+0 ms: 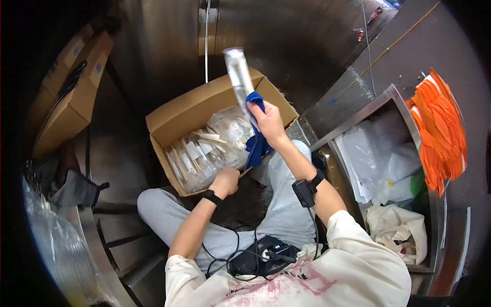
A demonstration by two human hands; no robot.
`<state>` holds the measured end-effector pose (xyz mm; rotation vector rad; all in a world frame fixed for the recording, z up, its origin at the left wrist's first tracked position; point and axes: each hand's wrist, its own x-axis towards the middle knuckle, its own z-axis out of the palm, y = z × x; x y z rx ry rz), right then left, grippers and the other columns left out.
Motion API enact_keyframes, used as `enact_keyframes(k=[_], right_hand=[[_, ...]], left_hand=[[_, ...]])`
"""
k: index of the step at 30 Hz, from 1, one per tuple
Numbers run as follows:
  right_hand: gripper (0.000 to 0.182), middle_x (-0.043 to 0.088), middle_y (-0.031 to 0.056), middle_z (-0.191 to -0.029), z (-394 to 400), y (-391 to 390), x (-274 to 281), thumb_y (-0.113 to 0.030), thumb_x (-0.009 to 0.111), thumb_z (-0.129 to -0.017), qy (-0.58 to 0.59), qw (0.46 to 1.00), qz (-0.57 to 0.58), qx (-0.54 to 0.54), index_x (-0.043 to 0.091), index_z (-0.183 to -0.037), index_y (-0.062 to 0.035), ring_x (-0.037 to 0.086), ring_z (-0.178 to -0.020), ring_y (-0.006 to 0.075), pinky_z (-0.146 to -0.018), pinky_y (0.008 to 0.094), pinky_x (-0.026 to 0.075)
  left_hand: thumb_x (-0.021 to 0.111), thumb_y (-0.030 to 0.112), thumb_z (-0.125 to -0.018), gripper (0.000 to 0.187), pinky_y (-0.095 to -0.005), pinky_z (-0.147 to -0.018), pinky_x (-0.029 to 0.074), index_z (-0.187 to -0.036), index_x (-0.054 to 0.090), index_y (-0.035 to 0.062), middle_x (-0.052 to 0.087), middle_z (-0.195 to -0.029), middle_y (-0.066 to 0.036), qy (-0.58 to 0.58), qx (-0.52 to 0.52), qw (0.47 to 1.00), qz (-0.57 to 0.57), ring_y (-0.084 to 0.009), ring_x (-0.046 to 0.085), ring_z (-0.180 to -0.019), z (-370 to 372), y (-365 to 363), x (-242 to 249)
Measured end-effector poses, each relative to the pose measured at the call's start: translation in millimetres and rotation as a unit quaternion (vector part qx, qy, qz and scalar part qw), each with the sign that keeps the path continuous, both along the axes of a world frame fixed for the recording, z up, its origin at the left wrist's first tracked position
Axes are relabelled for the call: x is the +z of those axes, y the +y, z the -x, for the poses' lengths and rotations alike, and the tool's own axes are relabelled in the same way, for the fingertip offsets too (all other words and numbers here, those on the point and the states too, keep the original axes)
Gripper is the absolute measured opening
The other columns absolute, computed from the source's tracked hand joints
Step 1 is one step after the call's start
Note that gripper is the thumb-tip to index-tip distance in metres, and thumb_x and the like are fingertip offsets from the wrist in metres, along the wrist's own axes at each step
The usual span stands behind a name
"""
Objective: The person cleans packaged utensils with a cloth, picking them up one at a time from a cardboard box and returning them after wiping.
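My right hand (pixel 267 121) is wrapped round a blue cloth (pixel 257 147) and the lower end of a shiny silvery tube-like item (pixel 238 71), which points up and away above the box. The cloth hangs below the hand. My left hand (pixel 226 181) is closed at the near edge of an open cardboard box (pixel 179 113); whatever it holds, if anything, is hidden. Inside the box lie several clear plastic packets (pixel 197 156) with pale strips and white labels.
More cardboard boxes (pixel 84 92) stand at the left. Clear plastic wrap (pixel 61 245) lies at the lower left. On the right, a metal-framed shelf (pixel 376 105) holds plastic bags and a cream cloth (pixel 396 225), with orange fabric (pixel 437 130) beside it. Cables (pixel 232 253) cross my lap.
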<state>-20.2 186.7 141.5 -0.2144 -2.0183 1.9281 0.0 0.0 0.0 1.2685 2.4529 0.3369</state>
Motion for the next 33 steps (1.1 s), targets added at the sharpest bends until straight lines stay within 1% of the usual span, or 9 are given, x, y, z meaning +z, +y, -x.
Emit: enact_keyframes(k=[7, 9, 12, 14, 15, 18, 19, 22, 33], right_hand=[[0.045, 0.049, -0.0063, -0.064, 38, 10, -75, -0.039, 0.063, -0.096, -0.101, 0.983, -0.088, 0.128, 0.063, -0.076, 0.0006, 0.043, -0.064, 0.0045, -0.057, 0.0270, 0.037], [0.064, 0.047, -0.0037, -0.061, 51, 16, -80, -0.055, 0.050, -0.099, -0.152, 0.974, -0.081, 0.146, 0.061, -0.071, 0.0013, 0.043, -0.061, 0.0090, -0.058, 0.0301, 0.036], [0.065, 0.050, -0.0009, -0.064, 68, 20, -112, -0.052, 0.042, -0.102, -0.199, 0.965, 0.015, 0.169, 0.062, -0.075, 0.0034, 0.045, -0.065, 0.0101, -0.061, 0.0297, 0.037], [0.055, 0.057, -0.0003, -0.074, 77, 5, -135, -0.045, 0.044, -0.103, -0.127, 0.975, 0.161, 0.087, 0.064, -0.079, 0.0005, 0.049, -0.071, 0.0089, -0.067, 0.0274, 0.039], [0.048, 0.059, 0.0023, -0.078, 76, 2, -126, -0.038, 0.045, -0.102, -0.137, 0.979, 0.113, 0.098, 0.065, -0.084, 0.0019, 0.051, -0.077, 0.0095, -0.073, 0.0273, 0.040], [0.034, 0.058, 0.0023, -0.075, 87, -4, -115, -0.029, 0.055, -0.098, -0.124, 0.969, 0.046, 0.207, 0.065, -0.092, 0.0024, 0.051, -0.076, 0.0088, -0.071, 0.0286, 0.043], [0.034, 0.058, 0.0023, -0.075, 90, -9, -114, -0.029, 0.055, -0.098, -0.125, 0.968, 0.049, 0.212, 0.065, -0.092, 0.0024, 0.051, -0.076, 0.0088, -0.071, 0.0286, 0.043], [0.027, 0.059, 0.0063, -0.070, 95, -30, -102, -0.023, 0.066, -0.090, -0.099, 0.962, -0.022, 0.253, 0.062, -0.087, 0.0044, 0.053, -0.068, 0.0115, -0.062, 0.0323, 0.044], [0.024, 0.061, -0.0020, -0.080, 129, -90, -97, -0.023, 0.066, -0.094, -0.164, 0.891, 0.172, 0.387, 0.067, -0.101, 0.0007, 0.052, -0.070, 0.0051, -0.061, 0.0245, 0.042]], left_hand=[[0.066, 0.005, -0.072, 0.015, -0.0448, -0.077, 0.057, -0.085, 0.072, -0.0010, 0.070, -0.089, -0.023, -0.031, -0.074, 0.996, 0.041, -0.0373, 0.070, -0.089, 21, -4, 26], [0.063, 0.004, -0.077, 0.013, -0.0441, -0.075, 0.058, -0.083, 0.074, 0.0009, 0.071, -0.088, -0.022, -0.047, -0.098, 0.990, 0.088, -0.0367, 0.071, -0.087, 38, 6, 40], [0.063, 0.006, -0.079, 0.014, -0.0440, -0.074, 0.058, -0.084, 0.074, -0.0003, 0.071, -0.088, -0.023, -0.071, -0.092, 0.981, 0.152, -0.0384, 0.071, -0.085, 52, 16, 47], [0.065, 0.009, -0.081, 0.014, -0.0424, -0.070, 0.057, -0.083, 0.074, -0.0008, 0.071, -0.086, -0.022, -0.127, -0.106, 0.974, 0.154, -0.0345, 0.071, -0.080, 82, 9, 56], [0.066, 0.013, -0.084, 0.016, -0.0408, -0.067, 0.057, -0.082, 0.074, -0.0014, 0.072, -0.084, -0.021, -0.180, -0.122, 0.964, 0.150, -0.0306, 0.072, -0.075, 100, 1, 63], [0.067, 0.030, -0.093, 0.032, -0.0301, -0.057, 0.051, -0.081, 0.070, 0.0001, 0.068, -0.068, -0.008, -0.423, 0.161, 0.882, -0.133, -0.0142, 0.062, -0.058, 143, -25, 73], [0.066, 0.034, -0.096, 0.036, -0.0259, -0.054, 0.048, -0.080, 0.068, 0.0014, 0.064, -0.064, -0.003, -0.438, 0.269, 0.820, -0.252, -0.0093, 0.057, -0.054, 148, -30, 69], [0.061, 0.040, -0.099, 0.041, -0.0193, -0.047, 0.036, -0.075, 0.062, 0.0080, 0.058, -0.061, 0.002, -0.371, 0.448, 0.732, -0.355, -0.0040, 0.049, -0.050, 170, -40, 64], [0.063, 0.037, -0.099, 0.035, -0.0203, -0.049, 0.032, -0.077, 0.061, 0.0099, 0.052, -0.061, 0.006, -0.261, 0.485, 0.660, -0.511, -0.0032, 0.043, -0.052, 188, -96, 67]])
